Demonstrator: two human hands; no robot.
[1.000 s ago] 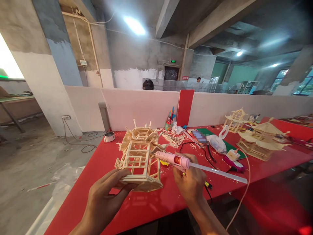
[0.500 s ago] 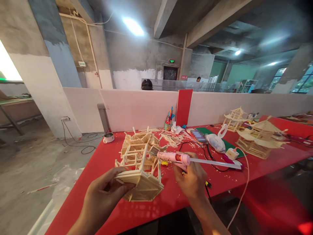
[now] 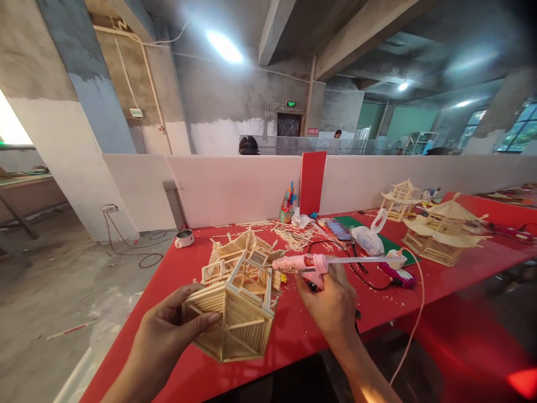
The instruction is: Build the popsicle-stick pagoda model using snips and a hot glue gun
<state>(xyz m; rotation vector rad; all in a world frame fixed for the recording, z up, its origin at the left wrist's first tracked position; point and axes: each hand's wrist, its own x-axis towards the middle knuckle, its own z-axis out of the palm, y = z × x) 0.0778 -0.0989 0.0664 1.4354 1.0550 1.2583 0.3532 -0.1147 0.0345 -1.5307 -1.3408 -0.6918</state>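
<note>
Tilted above the red table [image 3: 168, 313] is a model pavilion [image 3: 247, 313] built of thin wooden sticks, its slatted underside facing me. My left hand [image 3: 176, 319] grips its left edge, thumb below and fingers on top. In my right hand [image 3: 331, 296] is a pink hot glue gun [image 3: 302, 263], with a long clear glue stick [image 3: 364, 259] poking out of its back end. The gun's nozzle points left, close to the model's right side; whether it touches the sticks I cannot tell.
Loose sticks [image 3: 293, 235] lie scattered behind the model. A mug [image 3: 183, 239] stands at the left edge. To the right are a phone [image 3: 339, 229], a plastic bag [image 3: 369, 240], a power strip [image 3: 398, 275] and two more stick pavilions [image 3: 440, 235] [image 3: 400, 198]. A pink cord hangs over the front edge.
My left hand has tipped the model so more of its underside shows, and lowered it slightly leftward. The glue gun has turned a little and still sits by the model's right side.
</note>
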